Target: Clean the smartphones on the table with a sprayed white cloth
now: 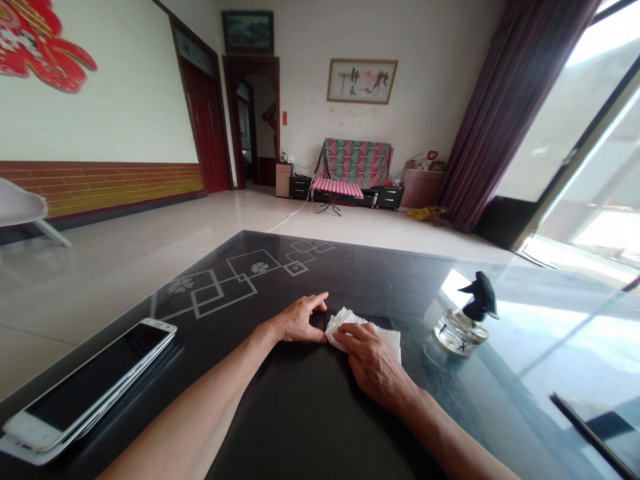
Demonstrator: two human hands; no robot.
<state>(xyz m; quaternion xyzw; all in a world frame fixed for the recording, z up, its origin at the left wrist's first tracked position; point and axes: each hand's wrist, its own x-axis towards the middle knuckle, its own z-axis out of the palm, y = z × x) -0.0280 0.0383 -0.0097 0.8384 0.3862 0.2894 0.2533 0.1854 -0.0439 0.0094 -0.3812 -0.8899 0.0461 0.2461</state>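
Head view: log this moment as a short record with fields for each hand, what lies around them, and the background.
Left hand: thumb and fingers spread, at the left end of a dark flat object
Right hand: fingers on a crumpled white tissue that partly covers the dark flat object
Surface: glossy black table
Right side: clear spray bottle, black nozzle, upright
Left side: white phone on top of another flat item
Background: framed picture, purple curtain
Unclear: what the dark flat object is

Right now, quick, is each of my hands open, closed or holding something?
Left hand: thumb and fingers apart at a dark flat object; whether it grips cannot be told.
Right hand: closed on white tissue.
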